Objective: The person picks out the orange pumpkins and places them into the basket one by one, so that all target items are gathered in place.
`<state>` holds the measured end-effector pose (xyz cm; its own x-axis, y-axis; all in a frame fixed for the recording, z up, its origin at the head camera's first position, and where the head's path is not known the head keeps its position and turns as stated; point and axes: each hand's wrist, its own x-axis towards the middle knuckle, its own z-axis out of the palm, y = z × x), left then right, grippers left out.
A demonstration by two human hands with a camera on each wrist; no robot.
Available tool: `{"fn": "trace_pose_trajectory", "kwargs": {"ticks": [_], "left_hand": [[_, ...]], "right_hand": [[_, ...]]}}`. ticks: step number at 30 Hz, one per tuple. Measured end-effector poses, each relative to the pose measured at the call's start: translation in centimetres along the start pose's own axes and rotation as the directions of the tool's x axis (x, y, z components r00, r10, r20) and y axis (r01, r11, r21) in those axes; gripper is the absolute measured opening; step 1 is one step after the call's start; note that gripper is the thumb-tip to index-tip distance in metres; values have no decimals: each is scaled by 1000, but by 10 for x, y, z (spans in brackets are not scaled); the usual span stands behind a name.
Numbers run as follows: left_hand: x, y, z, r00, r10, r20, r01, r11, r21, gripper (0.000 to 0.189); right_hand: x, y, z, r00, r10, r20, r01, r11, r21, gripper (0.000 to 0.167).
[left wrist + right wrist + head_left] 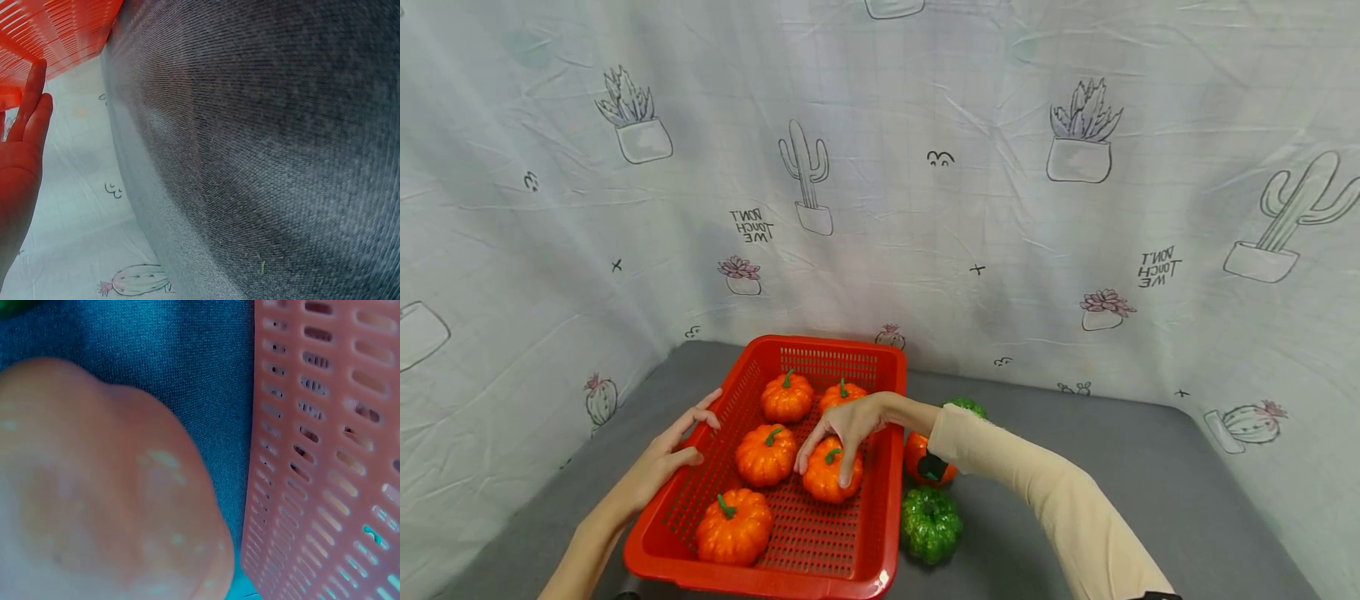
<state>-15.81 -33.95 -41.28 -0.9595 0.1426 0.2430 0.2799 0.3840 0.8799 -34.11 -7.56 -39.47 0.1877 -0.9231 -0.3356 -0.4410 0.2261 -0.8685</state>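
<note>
A red slotted plastic basket holds several small orange pumpkins with green stems. In the head view my right hand reaches over the basket's right side and grips one pumpkin from above, thumb on the near side and fingers on its left. My left hand rests at the left rim, its fingertips lying over the edge. Seen in the left wrist view, straight fingers lie against the outside of the basket wall. The right wrist view does not show the right hand's fingers.
Right of the basket, a green pumpkin, an orange pumpkin partly behind the sleeve and another green one stand on the grey cloth. A white patterned curtain hangs behind and at the sides.
</note>
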Motion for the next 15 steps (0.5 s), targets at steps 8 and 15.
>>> {"fn": "trace_pose_trajectory", "kwargs": {"ticks": [8,15], "left_hand": [[0,0,-2,1000,-28,7,28,1000,10,32],[2,0,-2,1000,-26,18,26,1000,-1,34]], "right_hand": [[2,-1,2,999,32,18,-33,999,12,56],[2,1,1,998,11,56,-11,1000,-12,57]]}}
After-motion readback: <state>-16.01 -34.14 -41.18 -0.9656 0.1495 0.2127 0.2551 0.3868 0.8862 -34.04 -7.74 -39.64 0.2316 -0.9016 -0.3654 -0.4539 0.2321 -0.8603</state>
